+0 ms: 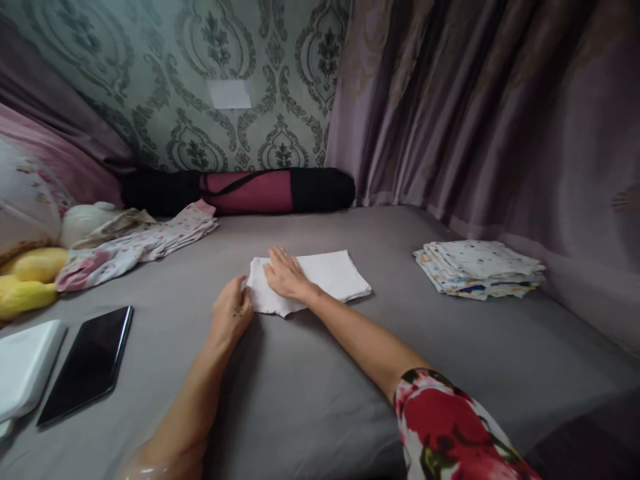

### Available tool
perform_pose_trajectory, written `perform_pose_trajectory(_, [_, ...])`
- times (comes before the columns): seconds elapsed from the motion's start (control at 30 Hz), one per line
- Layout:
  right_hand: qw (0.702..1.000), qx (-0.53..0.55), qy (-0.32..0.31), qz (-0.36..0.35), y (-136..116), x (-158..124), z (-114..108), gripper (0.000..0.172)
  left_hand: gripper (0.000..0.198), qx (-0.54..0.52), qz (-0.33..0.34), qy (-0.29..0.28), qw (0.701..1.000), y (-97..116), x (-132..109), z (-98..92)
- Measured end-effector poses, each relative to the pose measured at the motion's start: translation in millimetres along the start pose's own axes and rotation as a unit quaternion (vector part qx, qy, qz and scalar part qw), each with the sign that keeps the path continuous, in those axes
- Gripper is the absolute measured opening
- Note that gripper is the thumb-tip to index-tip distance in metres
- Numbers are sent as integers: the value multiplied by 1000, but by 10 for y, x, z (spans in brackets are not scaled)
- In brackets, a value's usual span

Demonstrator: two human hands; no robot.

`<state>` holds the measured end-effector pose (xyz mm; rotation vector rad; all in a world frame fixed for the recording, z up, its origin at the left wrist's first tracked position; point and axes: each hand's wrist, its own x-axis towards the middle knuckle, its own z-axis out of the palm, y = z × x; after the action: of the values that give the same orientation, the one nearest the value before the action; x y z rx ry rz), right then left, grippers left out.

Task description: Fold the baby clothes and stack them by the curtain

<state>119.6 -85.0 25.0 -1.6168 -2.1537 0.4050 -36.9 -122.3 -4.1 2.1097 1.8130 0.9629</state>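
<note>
A white folded cloth (333,275) lies flat on the grey bed sheet in the middle of the view, its left end slightly uneven. My right hand (287,275) rests palm down across its left part, fingers stretched out. At the cloth's left edge is my left hand (233,310), its fingers curled and closed on that edge; the fingertips are partly hidden. To the right sits a stack of folded printed cloths (480,267), apart from both hands.
A black phone (90,363) and a white device (27,367) lie at the left. Behind them are patterned clothes (145,243) and a yellow plush thing (37,267). A black and maroon long bag (245,192) lies along the wall. Purple curtains (440,113) hang at the right.
</note>
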Motion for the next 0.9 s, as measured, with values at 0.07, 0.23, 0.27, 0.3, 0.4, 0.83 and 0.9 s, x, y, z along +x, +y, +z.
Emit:
perform_pose_trajectory(0.07, [999,-46,-22,-9,227,-161,-189,57,38,2,42,-11,999,17,-18,24])
perform_pose_trajectory(0.23, [991,-106,-76,20,609,-461,-311,58,42,50,98,-58,992,55,-82,112])
perform_pose_trajectory(0.27, [991,-107,-74,24,630,-478,-287,58,43,66,96,-76,990,57,-94,123])
perform_pose_trajectory(0.3, [991,-107,-69,28,637,-482,-263,57,43,81,92,-95,988,57,-103,129])
perform_pose_trajectory(0.4, [992,-95,-78,30,636,-444,-260,57,41,104,82,-130,983,47,-114,118])
perform_pose_trajectory(0.83, [985,-120,-51,109,1286,-653,-553,66,44,74,93,-113,986,-62,-38,98])
perform_pose_trajectory(0.9, [987,-116,-33,102,1308,-661,-512,64,46,65,84,-112,988,-88,-22,97])
